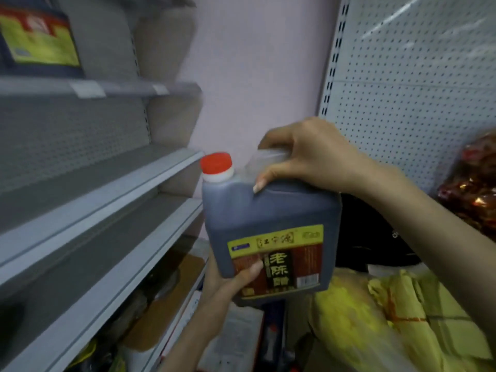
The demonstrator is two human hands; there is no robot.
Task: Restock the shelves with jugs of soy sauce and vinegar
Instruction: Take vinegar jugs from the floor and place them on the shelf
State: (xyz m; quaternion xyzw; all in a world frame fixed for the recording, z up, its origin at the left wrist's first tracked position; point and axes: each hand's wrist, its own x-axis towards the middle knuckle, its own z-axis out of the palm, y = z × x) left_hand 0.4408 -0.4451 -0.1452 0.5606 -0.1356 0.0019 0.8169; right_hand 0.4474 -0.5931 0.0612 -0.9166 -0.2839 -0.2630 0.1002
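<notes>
Right hand [308, 154] curled over the clear handle of a dark vinegar jug [271, 226], left hand [228, 277] cupping its base, thumb on label, jug upright beside grey shelves [102, 189]

Label [279, 264] of the jug [268, 210] read 老陈醋 in yellow characters down a dark panel, yellow band [276, 239] above bore characters too blurred to read, label of a second jug [40, 36] on the upper shelf [120, 88] was illegible.
</notes>
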